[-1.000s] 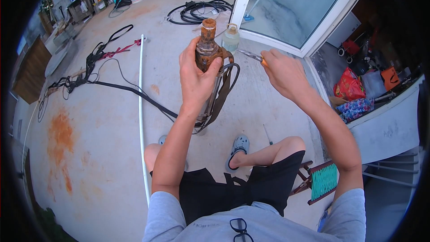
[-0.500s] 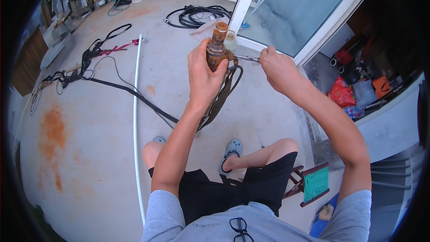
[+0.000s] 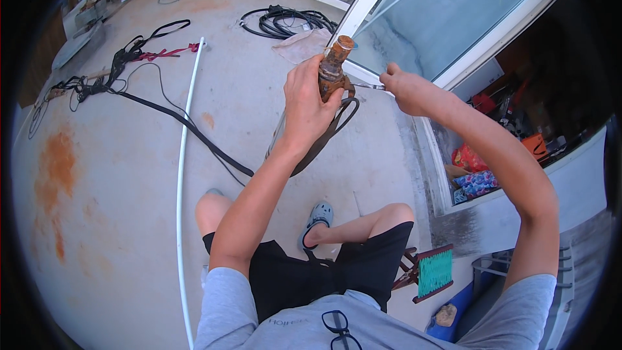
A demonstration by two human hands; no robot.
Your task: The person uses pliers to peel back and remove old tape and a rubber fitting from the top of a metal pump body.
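Note:
My left hand (image 3: pixel 310 100) is wrapped round the upper end of a rusty cylindrical metal pump-like body (image 3: pixel 335 58), which stands tilted, with a black cable and strap (image 3: pixel 343 120) looping from its right side. My right hand (image 3: pixel 408 91) grips the handle of a metal tool (image 3: pixel 368 86), which looked like orange-handled pliers a second ago. The tool's jaws reach the rusty bracket at the pump's right side; whether they are closed on it I cannot tell. The pump's lower part is hidden behind my left arm.
A long white pipe (image 3: pixel 183 175) and tangled cables (image 3: pixel 116 78) lie left. A coiled hose (image 3: pixel 285 23) and pale cloth (image 3: pixel 301 48) lie beyond the pump. A glass door (image 3: pixel 440 19) stands right, beside a cluttered doorway (image 3: pixel 492 142). A folding stool (image 3: pixel 434 272) is by my right leg.
Both hands and the pump's top have shifted right in the view. The tool has moved from beside the pump onto its bracket. The surroundings have shifted as my head turned.

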